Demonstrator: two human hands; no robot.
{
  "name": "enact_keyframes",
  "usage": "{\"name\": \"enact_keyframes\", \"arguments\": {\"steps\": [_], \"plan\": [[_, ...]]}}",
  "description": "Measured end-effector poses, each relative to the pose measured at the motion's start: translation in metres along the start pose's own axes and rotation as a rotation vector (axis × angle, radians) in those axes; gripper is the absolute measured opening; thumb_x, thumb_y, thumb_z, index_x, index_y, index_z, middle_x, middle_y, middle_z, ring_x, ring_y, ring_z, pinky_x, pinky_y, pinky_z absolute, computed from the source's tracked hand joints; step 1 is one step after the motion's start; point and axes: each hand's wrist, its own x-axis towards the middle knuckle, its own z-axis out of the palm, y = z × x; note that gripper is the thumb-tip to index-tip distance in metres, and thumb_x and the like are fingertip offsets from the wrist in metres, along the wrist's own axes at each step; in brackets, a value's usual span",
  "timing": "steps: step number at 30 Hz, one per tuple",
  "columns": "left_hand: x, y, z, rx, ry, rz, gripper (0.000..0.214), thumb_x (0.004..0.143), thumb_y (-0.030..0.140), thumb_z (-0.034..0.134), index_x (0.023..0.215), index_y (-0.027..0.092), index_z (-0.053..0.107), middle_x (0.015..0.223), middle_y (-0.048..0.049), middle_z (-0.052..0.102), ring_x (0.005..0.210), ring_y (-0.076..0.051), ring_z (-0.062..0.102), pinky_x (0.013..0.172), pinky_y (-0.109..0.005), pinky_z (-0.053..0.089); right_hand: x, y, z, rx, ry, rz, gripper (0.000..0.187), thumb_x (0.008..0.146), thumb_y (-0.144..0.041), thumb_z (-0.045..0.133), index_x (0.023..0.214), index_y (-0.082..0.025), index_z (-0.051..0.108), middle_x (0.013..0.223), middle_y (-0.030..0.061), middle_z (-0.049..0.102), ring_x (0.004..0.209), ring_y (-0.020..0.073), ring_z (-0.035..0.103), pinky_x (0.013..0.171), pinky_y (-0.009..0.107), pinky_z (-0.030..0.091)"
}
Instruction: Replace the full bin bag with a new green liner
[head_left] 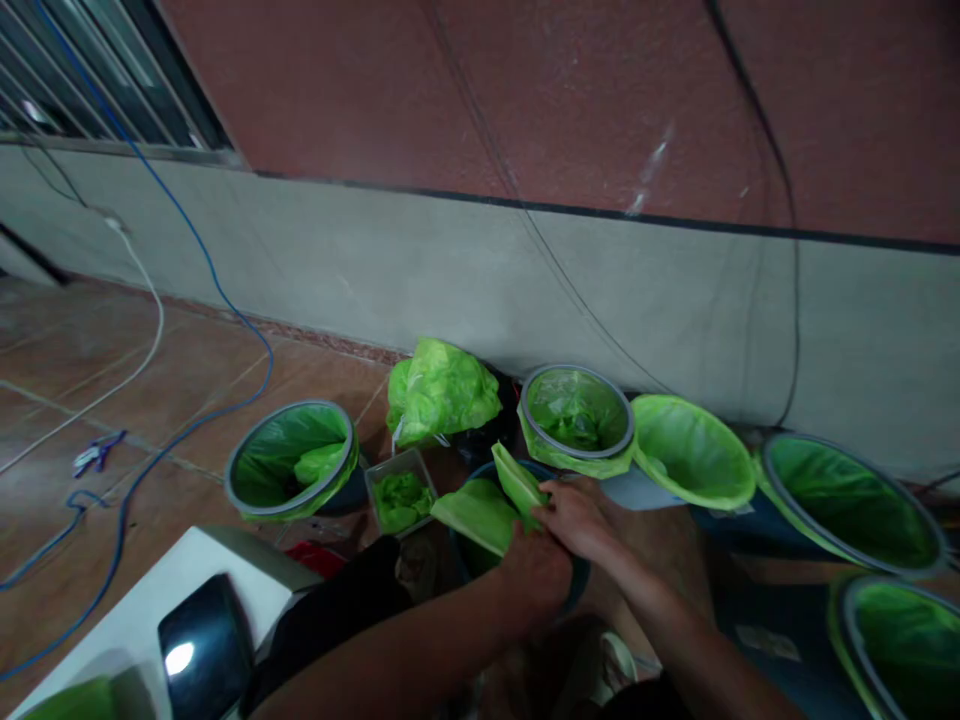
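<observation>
I see left hand and right hand, fingers gripping green plastic liner over blue bin; long axis slants left, wallward. Open floor far left.

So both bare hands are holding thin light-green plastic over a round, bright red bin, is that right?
Not quite: the head view shows the round bin is dark blue, not bright red. The bare left hand and bare right hand are indeed holding the thin light-green plastic over it.
</observation>
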Motion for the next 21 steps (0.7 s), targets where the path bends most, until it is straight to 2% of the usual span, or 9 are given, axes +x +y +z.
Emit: {"name": "enact_keyframes", "arguments": {"steps": [3,6,8,11,14,16,18,21], "plan": [[-0.004,-0.004,0.0,0.015,0.02,0.018,0.059,0.081,0.019,0.06,0.138,0.009,0.053,0.138,-0.0272,0.055,0.112,-0.038,0.064,0.109,-0.066,0.037,0.001,0.002,-0.004,-0.058,0.009,0.04,0.021,0.084,-0.017,0.056,0.097,-0.018,0.072,0.093,0.0092,0.076,0.095,0.0226,0.07,0.08,0.029,0.047],[-0.011,-0.011,-0.014,0.02,0.076,0.009,0.039,0.082,0.019,0.057,0.121,0.017,0.063,0.124,-0.0172,0.066,0.107,-0.034,0.066,0.107,-0.065,0.038,-0.001,0.007,-0.017,-0.06,0.058,0.083,0.013,0.085,-0.017,0.056,0.082,-0.017,0.068,0.087,0.0095,0.075,0.089,0.0221,0.07,0.076,0.028,0.048],[-0.017,-0.018,-0.028,0.011,0.158,-0.019,0.028,0.085,0.018,0.052,0.11,0.019,0.066,0.114,-0.0115,0.07,0.109,-0.031,0.066,0.109,-0.062,0.037,-0.004,0.009,-0.024,0.085,0.064,0.162,0.011,0.087,-0.017,0.054,0.082,-0.017,0.064,0.078,0.0067,0.072,0.075,0.0186,0.07,0.068,0.026,0.05],[-0.021,-0.03,-0.045,-0.01,0.244,-0.118,0.029,0.085,0.02,0.054,0.114,0.018,0.062,0.111,-0.0101,0.071,0.11,-0.03,0.065,0.108,-0.057,0.038,-0.011,0.012,-0.03,0.413,0.017,0.307,0.01,0.09,-0.017,0.049,0.082,-0.019,0.055,0.063,0.0,0.064,0.055,0.0153,0.065,0.051,0.024,0.05],[-0.02,-0.037,-0.048,0.0,0.209,-0.177,0.036,0.083,0.022,0.058,0.119,0.016,0.058,0.112,-0.0126,0.071,0.111,-0.032,0.065,0.108,-0.059,0.037,-0.017,0.015,-0.034,0.653,0.008,0.354,0.01,0.089,-0.015,0.048,0.081,-0.019,0.049,0.061,-0.0026,0.059,0.053,0.0148,0.065,0.048,0.024,0.053],[-0.018,-0.039,-0.044,0.005,0.155,-0.171,0.033,0.085,0.023,0.056,0.117,0.016,0.061,0.112,-0.0137,0.071,0.113,-0.034,0.064,0.109,-0.061,0.034,-0.019,0.018,-0.038,0.721,0.005,0.351,0.008,0.089,-0.015,0.048,0.082,-0.019,0.048,0.064,-0.002,0.06,0.055,0.0141,0.066,0.05,0.024,0.055],[-0.016,-0.04,-0.04,-0.003,0.126,-0.162,0.026,0.088,0.025,0.053,0.109,0.016,0.065,0.108,-0.014,0.072,0.112,-0.034,0.064,0.108,-0.059,0.034,-0.02,0.023,-0.041,0.689,-0.004,0.339,0.006,0.09,-0.017,0.048,0.085,-0.018,0.049,0.069,0.0002,0.063,0.057,0.0142,0.067,0.05,0.024,0.056],[-0.014,-0.04,-0.041,-0.069,0.12,-0.125,0.024,0.087,0.032,0.055,0.096,0.016,0.07,0.1,-0.0118,0.073,0.105,-0.031,0.065,0.096,-0.045,0.045,-0.019,0.031,-0.043,0.556,0.009,0.349,0.006,0.091,-0.02,0.049,0.09,-0.016,0.053,0.082,0.006,0.069,0.058,0.0141,0.067,0.048,0.024,0.055]]}}
